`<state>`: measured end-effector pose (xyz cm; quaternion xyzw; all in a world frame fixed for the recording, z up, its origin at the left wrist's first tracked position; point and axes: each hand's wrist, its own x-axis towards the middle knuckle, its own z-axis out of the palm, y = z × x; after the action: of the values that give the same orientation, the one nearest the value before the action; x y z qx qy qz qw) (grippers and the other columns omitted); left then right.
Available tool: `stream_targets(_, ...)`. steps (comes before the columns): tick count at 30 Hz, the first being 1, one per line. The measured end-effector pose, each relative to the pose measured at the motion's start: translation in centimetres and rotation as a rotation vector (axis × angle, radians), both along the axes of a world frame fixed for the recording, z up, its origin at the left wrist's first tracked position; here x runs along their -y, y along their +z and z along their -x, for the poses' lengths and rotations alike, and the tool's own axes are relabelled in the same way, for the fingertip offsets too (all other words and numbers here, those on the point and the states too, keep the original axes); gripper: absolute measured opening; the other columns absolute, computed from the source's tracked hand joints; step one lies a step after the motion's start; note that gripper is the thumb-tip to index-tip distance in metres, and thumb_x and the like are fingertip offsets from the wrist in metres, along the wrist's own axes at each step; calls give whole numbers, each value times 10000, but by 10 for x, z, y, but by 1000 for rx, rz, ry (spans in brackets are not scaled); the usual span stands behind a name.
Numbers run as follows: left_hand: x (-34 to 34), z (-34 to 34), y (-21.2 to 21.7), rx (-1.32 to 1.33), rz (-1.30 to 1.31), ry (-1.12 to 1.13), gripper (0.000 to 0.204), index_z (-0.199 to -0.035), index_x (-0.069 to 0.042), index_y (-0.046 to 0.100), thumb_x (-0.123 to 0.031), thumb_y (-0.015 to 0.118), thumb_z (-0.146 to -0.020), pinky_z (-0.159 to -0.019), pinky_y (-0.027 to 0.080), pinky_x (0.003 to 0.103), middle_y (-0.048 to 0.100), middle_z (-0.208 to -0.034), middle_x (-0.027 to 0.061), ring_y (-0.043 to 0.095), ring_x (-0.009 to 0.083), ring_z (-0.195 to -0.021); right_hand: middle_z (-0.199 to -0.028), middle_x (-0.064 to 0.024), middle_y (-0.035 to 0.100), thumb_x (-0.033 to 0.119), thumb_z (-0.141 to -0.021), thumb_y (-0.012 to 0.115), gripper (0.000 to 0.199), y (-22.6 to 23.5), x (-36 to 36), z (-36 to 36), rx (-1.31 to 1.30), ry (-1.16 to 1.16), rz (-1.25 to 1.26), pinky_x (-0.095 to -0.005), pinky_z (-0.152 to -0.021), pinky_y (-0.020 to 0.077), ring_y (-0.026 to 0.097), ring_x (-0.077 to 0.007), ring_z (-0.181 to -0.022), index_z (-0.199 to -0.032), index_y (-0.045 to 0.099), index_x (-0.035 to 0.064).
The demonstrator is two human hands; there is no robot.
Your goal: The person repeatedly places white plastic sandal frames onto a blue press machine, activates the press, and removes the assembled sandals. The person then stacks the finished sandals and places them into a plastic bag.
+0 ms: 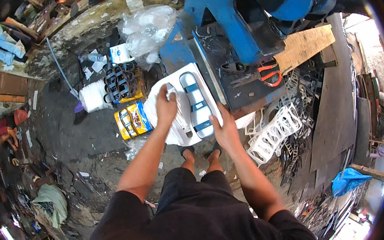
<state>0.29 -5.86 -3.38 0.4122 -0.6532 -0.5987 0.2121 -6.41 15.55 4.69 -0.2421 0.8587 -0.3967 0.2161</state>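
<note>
A stack of white sheets (202,70) lies in front of me at the edge of the machine bed. On it rests a sole-shaped blue frame with three crossbars (198,105), which looks like a cutting die. My left hand (167,107) is over the left part of the stack, beside a sole-shaped outline; its fingers are bent and a little apart, with nothing visible in them. My right hand (225,128) grips the right edge of the sheets, thumb on top near the die's lower end. Its other fingers are partly hidden.
A blue press (237,18) rises ahead. Red-handled scissors (268,74) and a wooden board (305,46) lie on its bed. More die-like frames (121,83) sit on yellow boxes at left, near clear plastic bags (148,29). White cut-out scrap (274,135) is piled at right.
</note>
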Motion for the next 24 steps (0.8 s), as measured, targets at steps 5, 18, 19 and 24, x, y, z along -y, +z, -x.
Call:
stream_targets(5, -47, 24, 36, 35, -382, 18, 735, -1481, 87, 258, -468, 407, -1024, -1120, 298, 345, 384, -1482, 272, 376, 336, -1383, -1346, -271, 524, 360, -1010, 464, 540, -43, 75, 46, -152, -39, -22, -428, -1085, 351, 474, -405, -1279, -1372, 452, -41)
stream_targets(18, -53, 44, 11, 123, -242, 12, 840, -1477, 156, 71, -456, 418, -1017, -1152, 249, 372, 311, -1490, 346, 270, 396, -1436, -1307, -260, 545, 427, -1026, 332, 567, -39, 110, 82, 32, 100, -296, -471, -1076, 344, 470, -417, -1262, -1340, 501, -14)
stream_targets(19, -52, 43, 12, 203, -213, -21, 839, -1484, 134, 106, -473, 436, -1008, -1125, 287, 368, 361, -1451, 351, 332, 385, -1402, -1309, -266, 539, 418, -1027, 337, 562, -39, 107, 81, 34, 72, -264, -477, -1068, 347, 461, -425, -1265, -1338, 496, -22)
stream_targets(24, 0, 20, 37, 280, 393, 31, 566, -1331, 85, 500, -330, 587, -955, -949, 486, 390, 597, -1221, 320, 602, 385, -1163, -1320, -317, 460, 240, -969, 544, 516, -3, 57, 11, -324, -36, 84, -510, -1035, 363, 443, -456, -1229, -1362, 417, -70)
